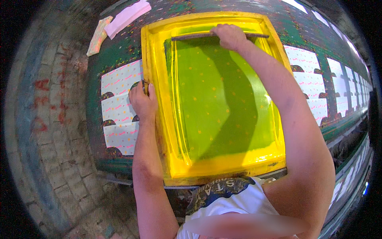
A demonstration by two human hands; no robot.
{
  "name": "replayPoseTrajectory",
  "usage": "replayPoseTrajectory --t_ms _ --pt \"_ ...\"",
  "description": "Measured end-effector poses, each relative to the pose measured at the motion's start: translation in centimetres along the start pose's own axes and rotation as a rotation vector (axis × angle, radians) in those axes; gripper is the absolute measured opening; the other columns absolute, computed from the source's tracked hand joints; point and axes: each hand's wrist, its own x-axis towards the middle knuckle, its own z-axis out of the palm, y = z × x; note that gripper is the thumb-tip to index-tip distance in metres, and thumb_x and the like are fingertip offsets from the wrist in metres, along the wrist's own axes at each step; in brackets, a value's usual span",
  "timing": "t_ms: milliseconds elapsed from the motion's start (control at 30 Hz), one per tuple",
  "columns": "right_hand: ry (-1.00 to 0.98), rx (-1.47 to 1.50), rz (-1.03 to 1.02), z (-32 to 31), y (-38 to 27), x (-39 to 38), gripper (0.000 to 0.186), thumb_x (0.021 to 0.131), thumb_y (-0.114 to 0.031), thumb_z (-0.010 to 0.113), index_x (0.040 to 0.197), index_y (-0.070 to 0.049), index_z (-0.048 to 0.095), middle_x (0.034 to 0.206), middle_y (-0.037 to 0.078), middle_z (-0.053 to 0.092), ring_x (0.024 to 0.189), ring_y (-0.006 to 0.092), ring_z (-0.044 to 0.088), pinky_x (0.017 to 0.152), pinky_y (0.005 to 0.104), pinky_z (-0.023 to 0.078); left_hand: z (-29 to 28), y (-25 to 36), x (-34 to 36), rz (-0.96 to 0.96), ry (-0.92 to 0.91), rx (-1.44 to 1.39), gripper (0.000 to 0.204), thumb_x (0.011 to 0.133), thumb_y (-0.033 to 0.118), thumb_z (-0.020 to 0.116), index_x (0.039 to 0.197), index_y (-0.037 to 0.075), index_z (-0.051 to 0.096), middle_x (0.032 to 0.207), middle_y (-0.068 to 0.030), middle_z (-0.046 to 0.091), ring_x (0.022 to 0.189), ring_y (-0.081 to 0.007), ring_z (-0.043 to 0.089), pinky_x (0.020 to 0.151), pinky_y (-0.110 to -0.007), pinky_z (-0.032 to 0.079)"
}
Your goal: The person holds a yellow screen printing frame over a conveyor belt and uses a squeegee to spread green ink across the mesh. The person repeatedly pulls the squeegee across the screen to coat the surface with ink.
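A screen printing frame (148, 51) with yellow edges lies in front of me on the table. Its green mesh (203, 107) carries a pattern of small orange marks. Near the far end of the mesh, my right hand (229, 36) is closed on a long dark squeegee (191, 36), which spans most of the frame's width. My left hand (143, 100) is at the frame's left side, fingers curled by its outer edge next to a small dark piece (145, 86). The shadow of my right arm falls across the mesh.
White printed sheets (119, 109) with dark notches lie left of the frame, and more sheets (308, 85) continue to the right along the green, paint-spotted table (115, 53). Pink paper (127, 18) and a patterned bundle (98, 36) rest at the far left. A brick floor (59, 159) runs beside the table.
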Motion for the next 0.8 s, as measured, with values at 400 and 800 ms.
replayPoseTrajectory --t_ms 400,800 --pt "0.003 0.090 0.021 -0.3 5.5 5.9 0.031 0.091 -0.018 0.069 0.118 -0.014 0.083 0.115 0.023 0.081 0.114 0.0354 0.078 0.097 0.0504 0.062 -0.4 0.4 0.2 0.068 0.001 0.005 0.043 0.098 0.024 0.078 0.126 -0.008 0.073 0.115 -0.0244 0.074 0.114 -0.0446 0.066 0.108 -0.055 0.051" --pt "-0.197 0.082 -0.077 -4.3 -1.3 -9.0 0.030 0.083 -0.014 0.071 0.111 -0.018 0.081 0.102 0.015 0.081 0.103 0.0394 0.078 0.088 0.0553 0.063 -0.1 0.2 0.5 0.068 -0.041 -0.025 0.045 0.099 0.031 0.077 0.127 -0.005 0.073 0.118 -0.0236 0.074 0.117 -0.0435 0.065 0.107 -0.055 0.051"
